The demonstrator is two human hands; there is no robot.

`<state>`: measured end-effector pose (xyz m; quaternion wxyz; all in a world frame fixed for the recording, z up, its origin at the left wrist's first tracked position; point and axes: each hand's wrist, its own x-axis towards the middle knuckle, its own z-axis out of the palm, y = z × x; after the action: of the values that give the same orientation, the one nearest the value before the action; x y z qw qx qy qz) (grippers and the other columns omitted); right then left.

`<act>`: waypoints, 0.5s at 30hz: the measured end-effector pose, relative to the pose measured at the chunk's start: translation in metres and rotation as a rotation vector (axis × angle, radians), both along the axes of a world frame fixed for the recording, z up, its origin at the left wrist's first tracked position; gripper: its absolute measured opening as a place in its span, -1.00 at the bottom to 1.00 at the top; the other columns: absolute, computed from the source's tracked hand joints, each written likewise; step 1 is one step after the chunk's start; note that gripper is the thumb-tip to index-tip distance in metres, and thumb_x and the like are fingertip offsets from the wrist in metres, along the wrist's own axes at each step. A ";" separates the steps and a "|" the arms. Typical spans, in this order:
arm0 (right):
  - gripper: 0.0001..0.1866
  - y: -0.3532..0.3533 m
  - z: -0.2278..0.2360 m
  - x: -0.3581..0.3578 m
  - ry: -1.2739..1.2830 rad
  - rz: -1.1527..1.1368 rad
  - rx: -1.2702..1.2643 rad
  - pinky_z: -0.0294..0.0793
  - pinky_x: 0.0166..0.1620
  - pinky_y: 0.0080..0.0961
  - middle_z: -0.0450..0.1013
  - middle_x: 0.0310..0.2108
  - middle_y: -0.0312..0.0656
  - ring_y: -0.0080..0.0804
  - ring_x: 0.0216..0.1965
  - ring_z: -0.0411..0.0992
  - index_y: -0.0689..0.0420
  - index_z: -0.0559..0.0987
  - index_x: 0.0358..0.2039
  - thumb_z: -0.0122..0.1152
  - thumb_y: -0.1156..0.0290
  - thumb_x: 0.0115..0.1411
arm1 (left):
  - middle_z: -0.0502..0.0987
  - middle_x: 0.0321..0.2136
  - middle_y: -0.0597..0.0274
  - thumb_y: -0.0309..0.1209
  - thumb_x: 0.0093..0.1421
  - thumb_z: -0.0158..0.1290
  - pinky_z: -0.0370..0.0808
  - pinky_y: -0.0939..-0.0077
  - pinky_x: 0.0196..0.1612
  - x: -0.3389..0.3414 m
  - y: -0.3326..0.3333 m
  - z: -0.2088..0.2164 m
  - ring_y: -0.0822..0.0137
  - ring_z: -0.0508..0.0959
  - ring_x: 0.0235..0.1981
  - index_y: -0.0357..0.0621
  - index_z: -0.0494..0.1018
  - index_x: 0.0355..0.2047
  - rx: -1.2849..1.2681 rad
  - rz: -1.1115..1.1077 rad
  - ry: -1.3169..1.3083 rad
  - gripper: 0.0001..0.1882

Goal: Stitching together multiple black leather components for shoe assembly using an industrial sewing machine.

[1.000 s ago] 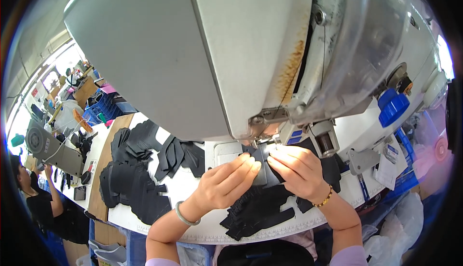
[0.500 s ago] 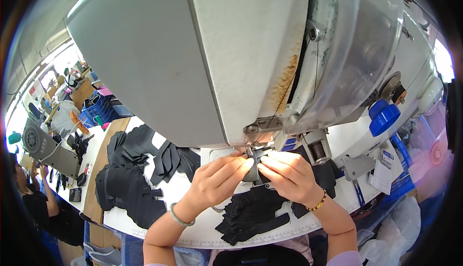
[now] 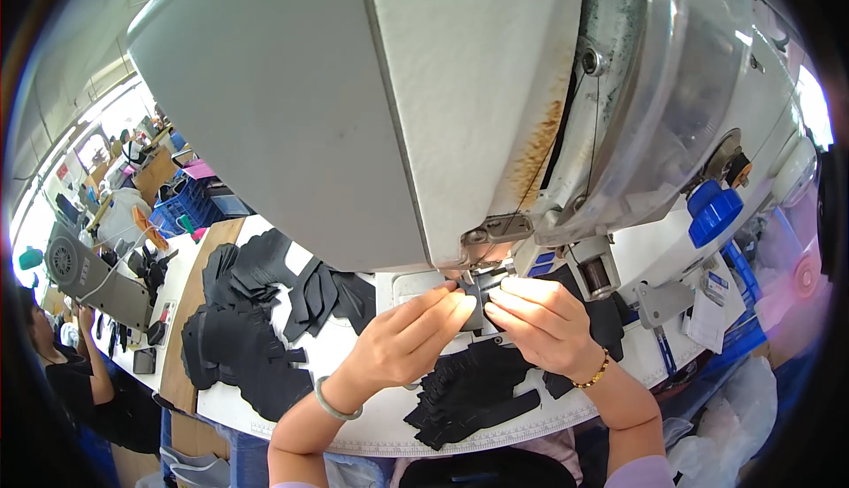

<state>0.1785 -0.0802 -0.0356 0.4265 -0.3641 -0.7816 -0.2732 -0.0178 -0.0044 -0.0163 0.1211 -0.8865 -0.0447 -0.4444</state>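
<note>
A small black fabric piece (image 3: 475,311) lies under the needle area of a large white sewing machine (image 3: 478,134). My left hand (image 3: 409,336) pinches its left side, thumb and fingers pressed together. On the other side my right hand (image 3: 546,322) has its fingers closed at the piece's right edge. Both sets of fingertips are close to the presser foot, which is partly hidden. Just in front of the hands, a stack of black cut pieces (image 3: 469,391) is fanned out on the white table (image 3: 354,435).
More black pieces (image 3: 243,360) are heaped at the left. A blue knob (image 3: 713,214) juts from the machine at the right, above a blue-handled tool (image 3: 665,351). Plastic bags (image 3: 730,426) hang near the right edge. At far left, a person in black (image 3: 75,382) sits.
The whole view has shifted slightly, so the machine, hands and pieces appear a little farther right. Both hands stay at the fabric piece by the needle, with almost no movement relative to the machine.
</note>
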 end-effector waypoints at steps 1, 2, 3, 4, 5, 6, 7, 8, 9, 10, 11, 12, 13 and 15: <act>-0.72 0.000 0.001 -0.001 0.004 -0.003 0.006 0.48 -0.22 -0.50 0.50 -0.29 -0.24 -0.32 -0.23 0.48 0.20 0.59 -0.33 0.27 0.56 -0.17 | 0.51 -0.40 0.16 -0.68 -0.20 0.09 0.58 0.48 -0.30 0.000 -0.002 0.001 0.18 0.57 -0.34 -0.36 0.48 -0.31 -0.007 0.015 0.012 -0.67; -0.72 0.001 0.001 -0.001 0.006 -0.003 0.007 0.48 -0.22 -0.50 0.50 -0.29 -0.24 -0.32 -0.23 0.48 0.20 0.59 -0.33 0.27 0.56 -0.17 | 0.51 -0.40 0.16 -0.68 -0.20 0.09 0.58 0.48 -0.30 0.000 -0.001 0.001 0.18 0.57 -0.34 -0.36 0.48 -0.31 -0.007 0.014 0.013 -0.67; -0.72 0.002 0.001 -0.002 0.008 0.003 0.016 0.47 -0.23 -0.50 0.50 -0.28 -0.24 -0.33 -0.23 0.47 0.20 0.59 -0.33 0.26 0.56 -0.16 | 0.51 -0.40 0.16 -0.68 -0.20 0.09 0.58 0.48 -0.31 0.000 0.000 0.000 0.18 0.57 -0.34 -0.36 0.48 -0.31 -0.013 0.011 0.006 -0.66; -0.72 0.003 0.002 -0.001 0.008 0.011 0.025 0.47 -0.23 -0.50 0.50 -0.27 -0.23 -0.33 -0.24 0.47 0.20 0.59 -0.32 0.25 0.57 -0.15 | 0.50 -0.39 0.16 -0.68 -0.20 0.10 0.57 0.48 -0.32 0.000 0.000 0.000 0.19 0.56 -0.35 -0.36 0.49 -0.30 -0.019 0.008 -0.004 -0.66; -0.72 0.005 0.002 -0.001 0.006 0.012 0.024 0.47 -0.23 -0.50 0.50 -0.27 -0.23 -0.33 -0.24 0.47 0.20 0.59 -0.32 0.25 0.57 -0.15 | 0.50 -0.39 0.16 -0.68 -0.20 0.10 0.57 0.48 -0.32 0.000 0.002 0.000 0.19 0.56 -0.35 -0.36 0.49 -0.30 -0.020 0.009 -0.006 -0.66; -0.68 0.008 0.001 0.000 0.028 0.015 0.004 0.47 -0.22 -0.47 0.48 -0.28 -0.29 -0.38 -0.26 0.45 0.17 0.59 -0.28 0.23 0.58 -0.15 | 0.49 -0.35 0.13 -0.66 -0.21 0.06 0.56 0.47 -0.27 -0.001 0.004 0.000 0.19 0.55 -0.31 -0.39 0.47 -0.27 -0.022 0.021 0.027 -0.63; -0.64 0.009 0.002 0.000 0.049 0.016 -0.014 0.47 -0.21 -0.44 0.46 -0.28 -0.34 -0.42 -0.28 0.44 0.14 0.60 -0.24 0.21 0.60 -0.16 | 0.47 -0.32 0.09 -0.64 -0.21 0.03 0.56 0.46 -0.22 -0.001 0.006 -0.001 0.19 0.54 -0.27 -0.43 0.45 -0.25 -0.022 0.032 0.059 -0.60; -0.64 0.010 0.002 0.001 0.048 0.016 -0.013 0.47 -0.21 -0.44 0.46 -0.28 -0.34 -0.42 -0.28 0.44 0.14 0.60 -0.24 0.21 0.60 -0.16 | 0.47 -0.32 0.09 -0.64 -0.21 0.03 0.56 0.46 -0.22 -0.002 0.008 -0.003 0.19 0.54 -0.27 -0.43 0.45 -0.25 -0.022 0.032 0.059 -0.60; -0.62 0.009 0.002 0.002 0.062 0.030 -0.047 0.46 -0.20 -0.43 0.44 -0.28 -0.33 -0.40 -0.25 0.43 0.13 0.59 -0.23 0.21 0.61 -0.16 | 0.47 -0.32 0.09 -0.64 -0.23 0.03 0.56 0.45 -0.24 -0.002 0.010 -0.005 0.19 0.54 -0.28 -0.43 0.45 -0.25 -0.012 0.037 0.044 -0.59; -0.61 0.010 0.001 0.002 0.075 0.043 -0.081 0.45 -0.19 -0.42 0.42 -0.27 -0.32 -0.39 -0.23 0.42 0.12 0.58 -0.21 0.22 0.61 -0.16 | 0.47 -0.32 0.09 -0.64 -0.24 0.03 0.57 0.45 -0.25 -0.002 0.012 -0.007 0.19 0.54 -0.29 -0.42 0.46 -0.25 -0.002 0.040 0.029 -0.59; -0.61 0.010 0.001 0.003 0.067 0.037 -0.094 0.43 -0.18 -0.39 0.40 -0.29 -0.32 -0.39 -0.21 0.41 0.11 0.58 -0.22 0.24 0.60 -0.17 | 0.47 -0.32 0.09 -0.64 -0.24 0.03 0.57 0.45 -0.25 -0.001 0.013 -0.009 0.19 0.54 -0.29 -0.42 0.46 -0.25 -0.003 0.039 0.029 -0.59; -0.61 0.011 -0.001 0.005 0.068 0.036 -0.095 0.43 -0.18 -0.39 0.40 -0.29 -0.32 -0.39 -0.21 0.41 0.11 0.58 -0.22 0.24 0.60 -0.17 | 0.47 -0.32 0.09 -0.64 -0.25 0.03 0.57 0.44 -0.27 0.000 0.015 -0.010 0.18 0.54 -0.28 -0.42 0.46 -0.25 -0.003 0.027 0.006 -0.58; -0.61 0.013 -0.003 0.006 0.058 0.067 -0.066 0.43 -0.18 -0.37 0.41 -0.28 -0.32 -0.38 -0.21 0.41 0.11 0.58 -0.23 0.24 0.60 -0.18 | 0.47 -0.31 0.09 -0.64 -0.25 0.04 0.57 0.44 -0.28 0.000 0.013 -0.011 0.17 0.54 -0.27 -0.42 0.46 -0.26 -0.008 0.017 -0.016 -0.58; -0.62 0.014 -0.003 0.009 0.055 0.112 -0.048 0.42 -0.17 -0.34 0.42 -0.25 -0.32 -0.36 -0.20 0.41 0.11 0.58 -0.25 0.23 0.60 -0.19 | 0.47 -0.31 0.09 -0.65 -0.25 0.04 0.57 0.44 -0.27 0.001 0.011 -0.010 0.17 0.54 -0.26 -0.41 0.46 -0.26 -0.019 -0.010 -0.015 -0.59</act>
<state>0.1876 -0.0665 -0.0382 0.4535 -0.3374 -0.7951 -0.2200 -0.0172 0.0066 -0.0260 0.1100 -0.8844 -0.0453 -0.4513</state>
